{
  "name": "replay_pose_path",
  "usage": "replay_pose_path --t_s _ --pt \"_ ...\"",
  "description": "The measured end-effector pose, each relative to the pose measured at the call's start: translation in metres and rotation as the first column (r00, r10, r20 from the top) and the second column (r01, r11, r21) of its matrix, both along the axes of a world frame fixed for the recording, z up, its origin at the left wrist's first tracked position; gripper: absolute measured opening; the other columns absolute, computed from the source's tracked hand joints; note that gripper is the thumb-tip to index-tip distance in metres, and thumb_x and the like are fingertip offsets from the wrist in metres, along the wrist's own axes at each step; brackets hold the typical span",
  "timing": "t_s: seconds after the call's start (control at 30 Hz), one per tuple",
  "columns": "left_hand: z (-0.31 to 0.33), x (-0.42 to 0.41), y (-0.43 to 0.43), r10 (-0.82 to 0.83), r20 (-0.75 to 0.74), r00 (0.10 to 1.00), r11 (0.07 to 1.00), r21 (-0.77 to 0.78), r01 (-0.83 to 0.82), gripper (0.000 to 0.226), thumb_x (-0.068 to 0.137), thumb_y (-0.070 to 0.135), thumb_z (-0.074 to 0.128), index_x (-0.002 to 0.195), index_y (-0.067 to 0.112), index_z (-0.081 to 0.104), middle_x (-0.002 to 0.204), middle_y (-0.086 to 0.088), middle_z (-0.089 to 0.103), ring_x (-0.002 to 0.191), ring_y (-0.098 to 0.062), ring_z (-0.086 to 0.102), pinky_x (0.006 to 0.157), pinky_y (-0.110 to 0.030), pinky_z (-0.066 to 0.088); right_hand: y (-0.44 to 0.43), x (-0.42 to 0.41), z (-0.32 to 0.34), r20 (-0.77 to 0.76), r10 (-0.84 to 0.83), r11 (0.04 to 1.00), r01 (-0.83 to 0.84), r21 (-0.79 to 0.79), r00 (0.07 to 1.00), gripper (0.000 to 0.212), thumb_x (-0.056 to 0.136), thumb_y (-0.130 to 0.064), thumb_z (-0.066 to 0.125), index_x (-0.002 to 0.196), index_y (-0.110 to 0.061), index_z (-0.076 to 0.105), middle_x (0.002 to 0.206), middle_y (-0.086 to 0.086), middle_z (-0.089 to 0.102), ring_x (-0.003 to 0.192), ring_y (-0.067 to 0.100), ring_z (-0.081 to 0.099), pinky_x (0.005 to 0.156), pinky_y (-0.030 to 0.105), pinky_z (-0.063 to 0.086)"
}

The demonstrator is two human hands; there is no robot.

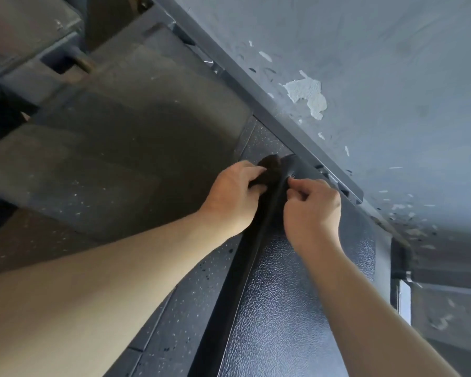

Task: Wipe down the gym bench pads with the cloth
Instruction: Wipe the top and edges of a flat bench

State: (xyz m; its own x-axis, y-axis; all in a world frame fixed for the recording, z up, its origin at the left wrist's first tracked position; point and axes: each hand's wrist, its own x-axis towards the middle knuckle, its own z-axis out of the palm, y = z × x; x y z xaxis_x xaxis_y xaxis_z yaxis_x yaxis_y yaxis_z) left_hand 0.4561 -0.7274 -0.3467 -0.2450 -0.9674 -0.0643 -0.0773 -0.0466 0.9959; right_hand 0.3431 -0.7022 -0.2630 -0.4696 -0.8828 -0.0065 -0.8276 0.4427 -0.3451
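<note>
The black bench pad [297, 295] runs away from the camera towards a grey wall [378, 63] with peeling paint. At the pad's far left corner the left hand [231, 191] grips a dark cloth [269, 165], with fingers curled around it, and holds it against the pad's edge. The right hand [313, 210] rests on top of the pad just beside, fingers curled, thumb and forefinger close together; I cannot tell if they pinch anything. A speckled floor [174, 308] lies left of the pad
</note>
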Motion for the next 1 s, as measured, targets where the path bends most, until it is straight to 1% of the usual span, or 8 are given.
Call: replay_pose_path --t_s 0.17,0.3,0.4,0.47,0.53,0.7,0.8,1.0 --pt "-0.004 0.017 0.018 -0.046 -0.014 0.999 0.997 -0.063 0.045 0.026 0.092 0.008 0.068 0.114 0.019 0.076 0.099 0.008 0.066 0.092 -0.006 0.062 0.079 -0.01 0.042 -0.001 0.0 0.001 0.011 -0.003 1.0 0.003 0.01 1.0 0.03 0.097 -0.007 0.058 0.12 -0.014 0.076 0.112 -0.005 0.062 0.103 0.013 0.057 0.089 0.021 0.037" --pt "-0.001 -0.005 -0.017 0.021 0.013 1.0 0.999 -0.032 -0.021 0.026 0.093 0.012 0.065 0.113 0.024 0.077 0.091 0.01 0.063 0.092 -0.013 0.063 0.078 -0.018 0.041 -0.001 0.001 0.0 -0.011 0.001 1.0 -0.001 0.009 1.0 0.03 0.096 -0.007 0.058 0.119 -0.015 0.076 0.109 -0.006 0.061 0.098 0.012 0.055 0.086 0.019 0.036" --pt "0.002 -0.017 -0.03 0.056 -0.026 0.998 0.998 0.007 -0.056 0.027 0.095 0.011 0.063 0.117 0.022 0.075 0.104 0.003 0.066 0.101 -0.017 0.063 0.093 -0.028 0.047 -0.002 0.003 -0.001 -0.01 0.003 1.0 -0.003 -0.005 1.0 0.031 0.095 -0.007 0.058 0.117 -0.015 0.077 0.111 -0.002 0.064 0.101 0.015 0.059 0.088 0.023 0.042" --pt "0.0 -0.01 -0.018 0.007 -0.04 0.999 1.0 0.007 -0.007 0.026 0.095 0.009 0.062 0.116 0.017 0.075 0.105 0.003 0.064 0.1 -0.016 0.062 0.094 -0.029 0.048 -0.002 0.003 -0.002 -0.018 0.003 1.0 -0.003 0.0 1.0 0.031 0.094 -0.007 0.057 0.116 -0.015 0.077 0.113 0.0 0.066 0.104 0.018 0.062 0.094 0.029 0.048" --pt "-0.004 0.003 0.005 -0.035 -0.04 0.999 0.999 -0.026 0.034 0.027 0.094 0.005 0.063 0.116 0.015 0.075 0.106 0.003 0.063 0.1 -0.014 0.062 0.091 -0.025 0.048 -0.001 0.004 -0.001 -0.019 -0.001 1.0 0.001 0.004 1.0 0.031 0.095 -0.007 0.057 0.117 -0.015 0.077 0.115 0.0 0.066 0.107 0.018 0.061 0.096 0.028 0.048" --pt "-0.005 0.032 0.055 -0.064 -0.052 0.997 0.995 -0.075 0.06 0.025 0.093 0.004 0.067 0.114 0.015 0.075 0.104 0.009 0.065 0.095 -0.005 0.063 0.082 -0.008 0.042 -0.002 0.005 0.003 -0.031 -0.006 1.0 0.007 0.021 1.0 0.03 0.097 -0.007 0.057 0.12 -0.014 0.075 0.114 -0.002 0.062 0.101 0.012 0.055 0.087 0.019 0.037" --pt "-0.003 0.031 0.045 -0.085 -0.012 0.996 0.993 -0.08 0.084 0.026 0.094 0.009 0.068 0.117 0.018 0.075 0.103 0.008 0.066 0.094 -0.006 0.063 0.082 -0.011 0.043 -0.002 0.005 0.003 -0.042 -0.001 1.0 0.002 0.031 0.999 0.03 0.098 -0.006 0.056 0.121 -0.013 0.075 0.115 -0.002 0.061 0.1 0.012 0.054 0.087 0.019 0.037" --pt "0.005 -0.001 -0.017 -0.049 0.057 0.997 0.999 -0.009 0.049 0.024 0.096 0.014 0.062 0.114 0.023 0.076 0.09 0.01 0.056 0.093 -0.016 0.06 0.083 -0.027 0.043 -0.004 0.004 -0.001 -0.066 0.009 0.999 -0.007 0.037 0.998 0.031 0.096 -0.006 0.055 0.117 -0.013 0.076 0.117 0.003 0.064 0.103 0.017 0.058 0.087 0.021 0.038"
